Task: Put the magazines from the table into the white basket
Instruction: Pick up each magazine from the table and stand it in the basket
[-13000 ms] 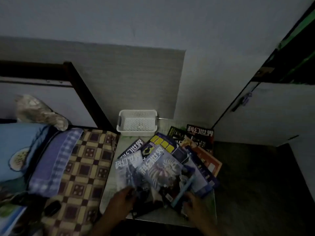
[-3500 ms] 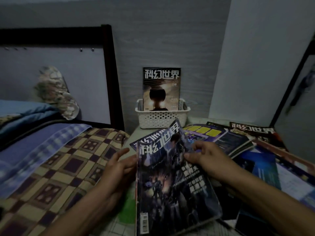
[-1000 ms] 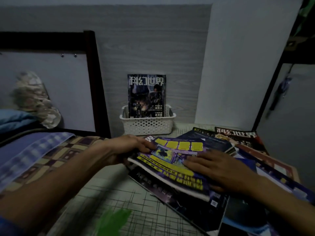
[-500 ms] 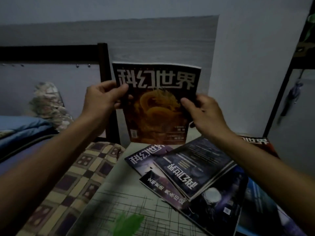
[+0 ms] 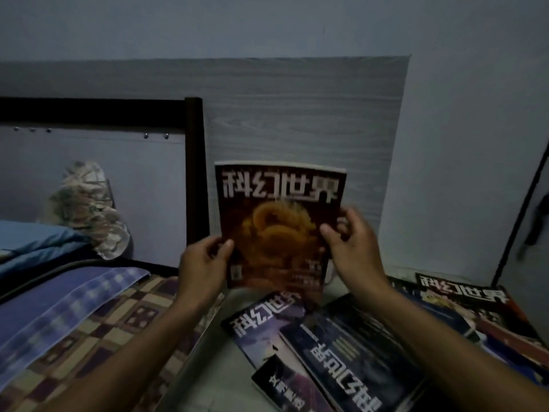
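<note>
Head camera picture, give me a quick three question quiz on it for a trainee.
1. True or false: the dragon magazine is held upright with its title at the top edge.
2. Which hands hold it? A) left only B) right only C) both
3. Fill in: the other magazines lie on the ____.

Key: 1 true. 2 C: the left hand grips its lower left edge, the right hand its right edge. 3 table.
</note>
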### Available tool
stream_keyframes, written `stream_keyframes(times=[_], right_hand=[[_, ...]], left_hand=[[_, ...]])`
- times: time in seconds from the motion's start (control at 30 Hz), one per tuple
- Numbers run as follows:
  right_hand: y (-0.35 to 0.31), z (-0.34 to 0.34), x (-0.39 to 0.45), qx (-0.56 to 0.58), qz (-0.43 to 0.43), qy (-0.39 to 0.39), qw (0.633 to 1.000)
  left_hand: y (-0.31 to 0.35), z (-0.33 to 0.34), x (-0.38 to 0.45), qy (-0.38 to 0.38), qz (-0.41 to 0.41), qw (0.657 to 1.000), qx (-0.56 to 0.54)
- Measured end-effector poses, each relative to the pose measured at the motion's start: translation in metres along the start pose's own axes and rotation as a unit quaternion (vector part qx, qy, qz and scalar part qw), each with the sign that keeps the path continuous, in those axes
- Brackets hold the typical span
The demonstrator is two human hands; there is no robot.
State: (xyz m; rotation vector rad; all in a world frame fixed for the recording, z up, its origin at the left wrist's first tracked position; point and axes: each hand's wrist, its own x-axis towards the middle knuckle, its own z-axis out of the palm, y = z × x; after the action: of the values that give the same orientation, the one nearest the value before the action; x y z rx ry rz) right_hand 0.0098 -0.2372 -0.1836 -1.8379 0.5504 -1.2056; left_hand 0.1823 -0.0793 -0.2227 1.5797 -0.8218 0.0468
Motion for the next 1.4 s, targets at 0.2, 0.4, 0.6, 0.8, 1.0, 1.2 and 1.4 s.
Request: stream_keyframes(times=[0.2, 0.4, 0.6, 0.8, 1.0, 1.2, 1.4], right_hand=[[-0.025, 0.005, 0.098, -0.097, -0.109, 0.119, 0.982], [0.051, 0.027, 0.134, -0.168, -0.064, 0.117, 0.977], [0.114, 0.045, 0.138, -0.128, -0.008, 0.113, 0.985], [0.134, 0.05, 0.139, -0.118, 0.113, 0.068, 0.984], [0.093, -0.004, 0.067, -0.252, -0.019, -0.065, 0.965], [0.043, -0.089, -0.028, -0.423, -0.109, -0.321, 0.84], [0.034, -0.146, -0.078, -0.457, -0.016, -0.468, 0.756]], left_hand=[[0.032, 0.025, 0.098, 0.023, 0.077, 0.997, 0.014], [-0.027, 0.082, 0.127, -0.006, -0.058, 0.998, 0.016], [-0.068, 0.098, 0.134, 0.02, -0.055, 0.995, 0.081], [-0.072, 0.1, 0.129, 0.021, -0.104, 0.986, 0.13], [-0.055, 0.09, 0.098, -0.026, -0.097, 0.995, 0.001], [-0.021, 0.079, 0.006, -0.12, 0.147, 0.971, 0.144], [0.0, 0.09, -0.047, -0.402, -0.002, 0.892, 0.206]])
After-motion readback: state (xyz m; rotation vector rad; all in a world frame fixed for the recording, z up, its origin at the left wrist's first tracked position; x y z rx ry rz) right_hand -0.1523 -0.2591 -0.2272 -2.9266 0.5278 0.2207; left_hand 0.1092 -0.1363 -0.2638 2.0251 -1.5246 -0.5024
